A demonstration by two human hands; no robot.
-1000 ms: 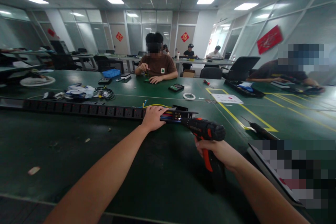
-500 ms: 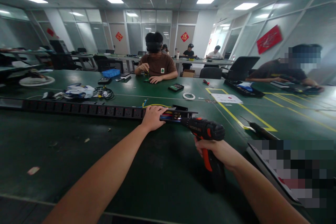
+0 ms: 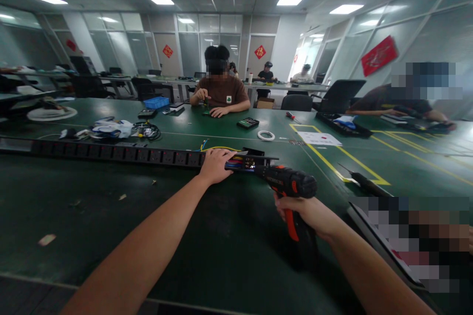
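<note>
The right hand [image 3: 310, 214] grips the handle of a black-and-orange power drill [image 3: 290, 184], fingers wrapped tight around it. The drill's nose points left into the open end of a long black power strip [image 3: 121, 152] lying across the green worktop [image 3: 111, 216]. The left hand [image 3: 216, 165] rests on that open end, fingers curled over the casing, just beside coloured wires [image 3: 240, 162] that show inside. The end stands uncovered, so fastening looks unfinished. Beyond the strip, a person in a brown shirt [image 3: 220, 92] sits working.
</note>
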